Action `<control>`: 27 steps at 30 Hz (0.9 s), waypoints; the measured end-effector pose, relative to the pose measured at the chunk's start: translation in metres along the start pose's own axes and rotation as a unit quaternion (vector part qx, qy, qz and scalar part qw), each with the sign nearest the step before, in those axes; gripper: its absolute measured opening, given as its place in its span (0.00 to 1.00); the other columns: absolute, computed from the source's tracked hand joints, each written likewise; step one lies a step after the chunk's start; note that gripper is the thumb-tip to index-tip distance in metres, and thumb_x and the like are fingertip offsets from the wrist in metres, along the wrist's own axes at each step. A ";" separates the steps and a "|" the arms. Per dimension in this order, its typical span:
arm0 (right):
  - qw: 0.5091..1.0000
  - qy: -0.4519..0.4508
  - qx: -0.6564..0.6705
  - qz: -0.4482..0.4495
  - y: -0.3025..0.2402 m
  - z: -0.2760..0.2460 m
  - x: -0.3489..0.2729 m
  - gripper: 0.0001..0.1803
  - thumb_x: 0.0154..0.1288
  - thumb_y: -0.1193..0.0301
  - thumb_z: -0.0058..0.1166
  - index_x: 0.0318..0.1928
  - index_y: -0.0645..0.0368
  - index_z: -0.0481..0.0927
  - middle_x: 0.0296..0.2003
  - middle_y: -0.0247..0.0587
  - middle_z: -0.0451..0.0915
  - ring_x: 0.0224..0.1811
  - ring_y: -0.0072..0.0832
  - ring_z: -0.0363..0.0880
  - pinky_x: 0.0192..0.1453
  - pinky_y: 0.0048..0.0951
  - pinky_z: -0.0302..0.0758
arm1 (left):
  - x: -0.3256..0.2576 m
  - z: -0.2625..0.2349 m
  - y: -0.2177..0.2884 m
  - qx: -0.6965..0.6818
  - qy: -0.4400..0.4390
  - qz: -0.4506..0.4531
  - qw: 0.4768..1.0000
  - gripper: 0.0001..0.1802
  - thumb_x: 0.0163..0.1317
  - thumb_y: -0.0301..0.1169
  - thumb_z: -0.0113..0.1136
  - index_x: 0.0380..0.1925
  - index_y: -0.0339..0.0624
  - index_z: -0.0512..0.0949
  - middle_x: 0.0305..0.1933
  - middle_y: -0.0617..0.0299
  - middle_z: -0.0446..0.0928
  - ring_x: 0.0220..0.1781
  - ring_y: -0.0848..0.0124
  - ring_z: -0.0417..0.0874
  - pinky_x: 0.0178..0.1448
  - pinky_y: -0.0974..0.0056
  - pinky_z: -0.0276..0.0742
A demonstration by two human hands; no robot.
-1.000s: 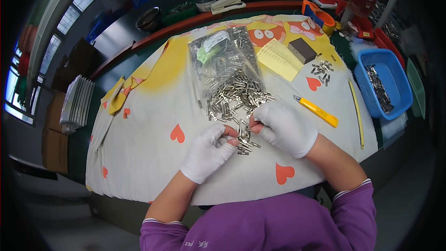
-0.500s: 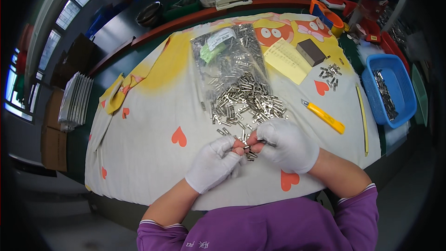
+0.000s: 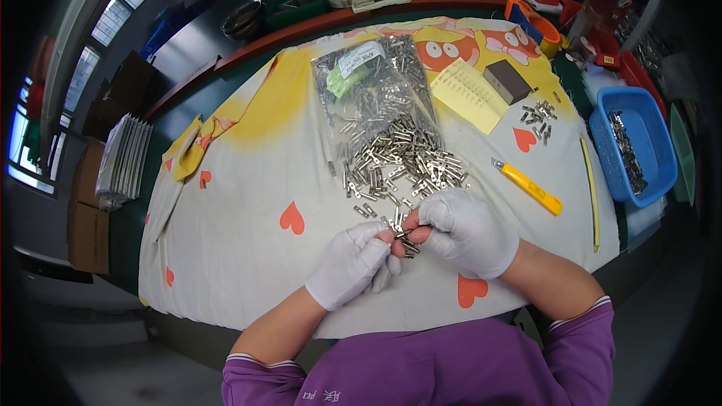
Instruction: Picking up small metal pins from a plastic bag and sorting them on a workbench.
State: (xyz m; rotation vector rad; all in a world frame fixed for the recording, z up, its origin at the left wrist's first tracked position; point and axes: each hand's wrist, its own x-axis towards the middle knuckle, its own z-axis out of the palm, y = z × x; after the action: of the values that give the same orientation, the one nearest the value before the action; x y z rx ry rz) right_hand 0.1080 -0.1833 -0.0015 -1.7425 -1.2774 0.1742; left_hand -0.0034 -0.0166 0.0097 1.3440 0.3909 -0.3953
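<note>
My left hand (image 3: 352, 262) wears a white glove with bare fingertips and is closed in a pinch at the near end of a pile of small metal parts (image 3: 398, 154). My right hand (image 3: 468, 234), gloved the same way, pinches just beside it, its thumb and forefinger bare. A small silvery metal part (image 3: 400, 235) shows between the two sets of fingertips. Fingers cover most of it. The pile spills out of a clear plastic bag (image 3: 331, 116) with a white label. More loose parts lie right beneath my fingers.
On the cloth (image 3: 241, 278), to the right, lie a yellow utility knife (image 3: 532, 189), a handwritten yellow paper (image 3: 470, 95), a dark block (image 3: 507, 81), a small group of metal parts (image 3: 538, 119) and a yellow strip (image 3: 590, 195). A blue basket (image 3: 662, 158) holding metal parts stands at the right edge.
My left fingertips have shifted slightly up and the fingers below have curled closer under the pinch. My right hand stays nearly in place. The whole view has shifted slightly.
</note>
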 end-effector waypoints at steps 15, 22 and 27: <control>0.989 -0.046 -0.143 0.018 -0.012 -0.022 0.011 0.08 0.44 0.69 0.61 0.22 0.57 0.77 0.24 0.40 0.73 0.30 0.38 0.73 0.34 0.38 0.70 | 0.010 -0.010 -0.007 -0.158 -0.098 0.036 0.982 0.14 0.65 0.41 0.48 0.35 0.41 0.70 0.28 0.64 0.72 0.17 0.83 0.62 0.19 0.77 0.56; 0.956 -0.108 -0.271 0.021 -0.013 -0.013 0.005 0.07 0.35 0.74 0.61 0.19 0.59 0.75 0.21 0.39 0.72 0.27 0.38 0.73 0.30 0.37 0.69 | 0.012 -0.009 -0.012 -0.140 -0.064 0.078 0.985 0.09 0.63 0.36 0.52 0.31 0.43 0.68 0.25 0.65 0.70 0.16 0.82 0.61 0.18 0.76 0.54; 0.977 -0.078 -0.196 0.008 -0.010 -0.014 0.007 0.08 0.34 0.76 0.60 0.18 0.59 0.73 0.21 0.41 0.72 0.27 0.39 0.73 0.30 0.38 0.69 | 0.006 0.005 0.004 -0.027 -0.021 -0.003 0.999 0.07 0.63 0.33 0.52 0.33 0.43 0.68 0.24 0.67 0.70 0.16 0.82 0.63 0.19 0.75 0.58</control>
State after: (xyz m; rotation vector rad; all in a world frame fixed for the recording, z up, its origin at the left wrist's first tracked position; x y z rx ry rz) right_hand 0.1123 -0.1856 0.0166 -2.1072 -1.4873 0.0727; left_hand 0.0036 -0.0207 0.0111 1.2797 0.3673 -0.4147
